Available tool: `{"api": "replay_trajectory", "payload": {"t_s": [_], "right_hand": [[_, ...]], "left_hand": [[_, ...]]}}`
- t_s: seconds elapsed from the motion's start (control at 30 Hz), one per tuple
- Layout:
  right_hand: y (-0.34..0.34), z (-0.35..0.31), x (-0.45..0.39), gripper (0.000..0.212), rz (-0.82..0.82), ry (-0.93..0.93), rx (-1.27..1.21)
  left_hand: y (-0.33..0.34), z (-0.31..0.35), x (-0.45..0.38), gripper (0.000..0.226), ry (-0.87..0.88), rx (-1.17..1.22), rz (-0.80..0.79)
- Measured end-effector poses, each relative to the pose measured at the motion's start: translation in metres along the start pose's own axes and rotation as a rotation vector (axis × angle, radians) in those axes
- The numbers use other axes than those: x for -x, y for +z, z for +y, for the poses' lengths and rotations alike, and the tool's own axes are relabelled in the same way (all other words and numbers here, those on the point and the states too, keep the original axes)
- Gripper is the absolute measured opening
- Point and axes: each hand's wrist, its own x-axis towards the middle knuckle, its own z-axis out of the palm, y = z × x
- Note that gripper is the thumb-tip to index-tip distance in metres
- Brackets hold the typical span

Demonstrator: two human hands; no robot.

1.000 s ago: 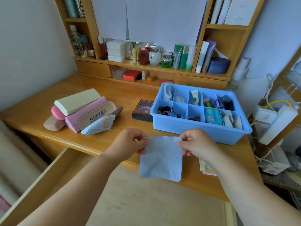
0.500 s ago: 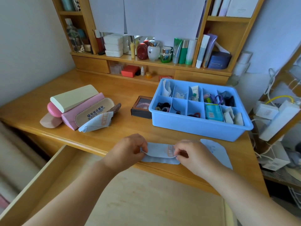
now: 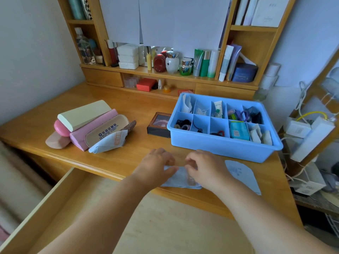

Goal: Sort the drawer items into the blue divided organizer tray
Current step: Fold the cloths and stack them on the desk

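A second before this, the pale blue cloth (image 3: pixel 180 178) hung open in the air between both hands, held by its top corners in front of the desk (image 3: pixel 77 154). Half a second on it was down on the desk edge, folded over once. At this moment it lay flat on the desk near the front edge, further folded into a narrower strip, with both hands on top of it. Left hand (image 3: pixel 156 165) rested on the cloth's left part, thumb pressing the fold, fingers curled loosely; whether they pinched the fabric could not be told. Right hand (image 3: pixel 202 166) was curled over the right part, fingertips apparently nipping the folded edge. A second pale cloth (image 3: pixel 240 174) lay flat just to the right, apart from the first. Blue organizer tray (image 3: pixel 220 145) stood just beyond the hands, most compartments occupied; the front centre cell looked nearly bare. Judgement: the cloth was being made small enough for one compartment, and placement was not yet done.
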Motion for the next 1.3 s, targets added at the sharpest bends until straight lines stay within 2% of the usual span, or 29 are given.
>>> {"api": "replay_trajectory", "payload": {"t_s": [0.1, 0.23, 0.37, 0.57, 0.63, 0.77, 0.9, 1.03, 1.13, 1.2, 1.3], "right_hand": [[0.008, -0.008, -0.011, 0.014, -0.11, 0.078, 0.014], [0.007, -0.009, -0.014, 0.006, -0.121, 0.11, -0.036], [0.0, -0.011, -0.004, 0.009, -0.097, 0.102, -0.092], [-0.02, -0.014, 0.014, 0.008, -0.094, 0.116, -0.197], [-0.032, -0.01, 0.023, 0.015, -0.101, 0.113, -0.312], [-0.06, -0.003, 0.045, 0.012, -0.137, 0.13, -0.557], [-0.071, -0.006, 0.059, 0.011, -0.146, 0.202, -0.653], [-0.062, -0.014, 0.064, 0.018, -0.157, 0.37, -0.711], [-0.047, -0.024, 0.066, 0.019, -0.135, 0.467, -0.87], [-0.039, -0.033, 0.071, 0.015, -0.137, 0.528, -1.0], [-0.032, -0.04, 0.079, 0.015, -0.107, 0.559, -1.069]], "left_hand": [[0.007, 0.009, -0.013, 0.021, -0.027, -0.018, -0.101], [0.006, 0.011, -0.017, 0.006, -0.11, 0.101, -0.152], [0.002, 0.014, -0.008, 0.014, -0.135, 0.278, -0.143], [-0.015, 0.025, 0.011, 0.012, -0.105, 0.343, -0.066], [-0.026, 0.028, 0.021, 0.013, -0.115, 0.461, -0.067], [-0.047, 0.032, 0.044, 0.014, -0.193, 0.726, -0.062], [-0.054, 0.042, 0.057, 0.014, -0.275, 0.88, -0.003], [-0.042, 0.055, 0.065, 0.012, -0.292, 0.639, 0.238], [-0.025, 0.076, 0.077, 0.019, -0.182, 0.5, 0.413], [-0.012, 0.089, 0.085, 0.021, -0.118, 0.486, 0.458], [0.004, 0.099, 0.095, 0.014, -0.075, 0.449, 0.476]]}}
